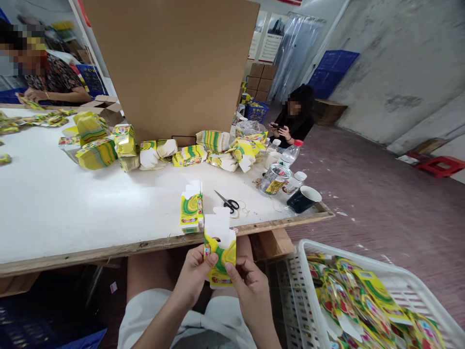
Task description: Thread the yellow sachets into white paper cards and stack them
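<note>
Between my two hands, over my lap at the table's front edge, is a yellow and green printed carton (pixel 222 257) with white flaps standing up at its top. My left hand (pixel 194 271) grips its left side, thumb on the front. On the right side my right hand (pixel 250 283) holds it the same way, fingers curled behind. Just beyond lies a small stack of flat cartons (pixel 191 208) of the same print. Black-handled scissors (pixel 229 203) rest to the right of that stack, beside loose rubber bands (pixel 244 209).
Bundles of cartons (pixel 96 152) line a tall cardboard sheet (pixel 174 68). Bottles, a clear jar (pixel 275 180) and a dark mug (pixel 303 198) crowd the table's right corner. A white basket (pixel 303 249) of printed packs stands at my right. Two other people sit farther off.
</note>
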Demonstrator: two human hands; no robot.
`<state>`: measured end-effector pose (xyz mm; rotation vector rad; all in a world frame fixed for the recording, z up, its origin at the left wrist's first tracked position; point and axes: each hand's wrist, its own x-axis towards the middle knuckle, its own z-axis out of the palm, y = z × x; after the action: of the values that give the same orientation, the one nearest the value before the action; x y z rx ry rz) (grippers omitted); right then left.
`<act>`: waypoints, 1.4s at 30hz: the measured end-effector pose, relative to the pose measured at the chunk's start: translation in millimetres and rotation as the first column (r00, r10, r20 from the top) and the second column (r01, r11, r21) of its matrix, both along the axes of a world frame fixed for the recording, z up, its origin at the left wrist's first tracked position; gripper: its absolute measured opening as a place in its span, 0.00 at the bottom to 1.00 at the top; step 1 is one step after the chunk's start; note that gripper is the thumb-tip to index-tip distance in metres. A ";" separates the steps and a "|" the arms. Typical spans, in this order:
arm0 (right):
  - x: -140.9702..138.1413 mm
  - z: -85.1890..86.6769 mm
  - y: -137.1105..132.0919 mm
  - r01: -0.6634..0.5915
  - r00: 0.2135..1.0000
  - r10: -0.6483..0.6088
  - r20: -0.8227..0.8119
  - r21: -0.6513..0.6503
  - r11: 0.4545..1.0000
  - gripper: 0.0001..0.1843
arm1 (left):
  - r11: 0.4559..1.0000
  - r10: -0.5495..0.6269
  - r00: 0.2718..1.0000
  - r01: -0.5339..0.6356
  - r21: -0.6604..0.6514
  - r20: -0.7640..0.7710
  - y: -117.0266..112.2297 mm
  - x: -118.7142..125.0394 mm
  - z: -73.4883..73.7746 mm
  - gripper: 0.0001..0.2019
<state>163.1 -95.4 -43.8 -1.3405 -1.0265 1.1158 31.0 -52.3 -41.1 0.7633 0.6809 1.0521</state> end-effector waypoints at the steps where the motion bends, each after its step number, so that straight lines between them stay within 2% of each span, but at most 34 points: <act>1: -0.8 -0.9 0.1 0.022 0.999 -0.022 0.029 0.010 1.000 0.16 | 0.999 0.029 0.999 -0.028 0.026 -0.045 -0.3 0.4 -0.7 0.19; 4: 0.5 -0.1 0.9 0.051 0.993 -0.054 0.103 0.037 0.998 0.14 | 0.984 0.153 0.976 -0.137 0.113 -0.157 -2.2 -1.4 0.1 0.27; 6: 5.3 4.2 1.4 0.027 0.992 -0.035 0.121 0.074 0.997 0.14 | 0.974 0.178 0.964 -0.145 0.172 -0.195 -3.8 -4.5 2.3 0.31; 10: 22.4 17.6 0.8 -0.072 0.992 0.055 0.111 0.156 0.985 0.26 | 0.962 -0.001 0.972 0.065 0.266 -0.235 -5.3 -11.2 9.2 0.27; 12: 32.0 24.3 0.6 -0.151 0.983 0.134 0.129 0.139 0.979 0.23 | 0.949 -0.082 0.967 0.149 0.277 -0.240 -5.5 -13.2 12.8 0.21; 14: 39.3 30.5 1.5 -0.221 0.965 0.201 0.168 0.110 0.969 0.15 | 0.946 -0.147 0.967 0.198 0.257 -0.206 -6.0 -13.8 15.4 0.15; 16: 42.7 35.4 3.5 -0.241 0.951 0.211 0.227 0.112 0.964 0.11 | 0.947 -0.209 0.966 0.239 0.215 -0.154 -7.3 -13.6 16.9 0.13; 19: 41.4 37.5 6.7 -0.205 0.943 0.145 0.300 0.179 0.962 0.13 | 0.954 -0.252 0.963 0.264 0.141 -0.095 -9.0 -13.4 17.6 0.26; 21: 39.5 34.3 7.7 -0.132 0.958 0.067 0.278 0.222 0.966 0.09 | 0.949 -0.278 0.956 0.288 0.127 -0.091 -8.8 -13.8 17.3 0.35; 22: 39.3 32.0 7.8 -0.083 0.967 0.021 0.256 0.236 0.968 0.09 | 0.944 -0.287 0.952 0.300 0.135 -0.109 -8.2 -14.1 16.9 0.36; 24: 41.0 27.5 7.5 0.007 0.973 -0.065 0.220 0.254 0.967 0.13 | 0.940 -0.261 0.945 0.295 0.170 -0.196 -6.4 -14.2 15.7 0.29; 26: 44.6 25.6 7.2 0.040 0.969 -0.104 0.223 0.274 0.961 0.15 | 0.949 -0.171 0.936 0.241 0.204 -0.308 -4.6 -13.6 14.2 0.21; 28: 47.4 26.5 7.3 -0.015 0.966 -0.046 0.253 0.235 0.972 0.17 | 0.953 -0.086 0.920 0.188 0.240 -0.381 -3.8 -12.3 13.0 0.17; 30: 47.1 28.4 8.3 -0.118 0.957 0.077 0.280 0.134 0.984 0.20 | 0.948 -0.054 0.913 0.174 0.267 -0.404 -4.2 -10.6 12.4 0.17; 32: 43.6 29.1 10.2 -0.181 0.940 0.161 0.300 0.041 0.983 0.22 | 0.944 -0.070 0.914 0.191 0.271 -0.399 -5.0 -9.4 12.4 0.18; 34: 38.8 27.5 12.6 -0.167 0.929 0.152 0.338 0.015 0.986 0.21 | 0.946 -0.113 0.921 0.215 0.244 -0.373 -5.4 -8.9 12.3 0.20; 39: 31.7 20.2 14.4 -0.136 0.858 0.090 0.506 0.055 0.989 0.18 | 0.976 -0.135 0.963 0.170 0.137 -0.232 -2.7 -9.2 9.2 0.23; 42: 32.6 18.3 12.3 -0.174 0.850 0.104 0.516 0.088 0.981 0.18 | 0.983 -0.140 0.980 0.155 0.095 -0.145 -2.2 -7.1 7.6 0.23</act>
<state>195.7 -83.2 -25.5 -1.5088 -1.5796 0.7862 23.9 -54.5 -33.5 0.9707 0.6785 0.9110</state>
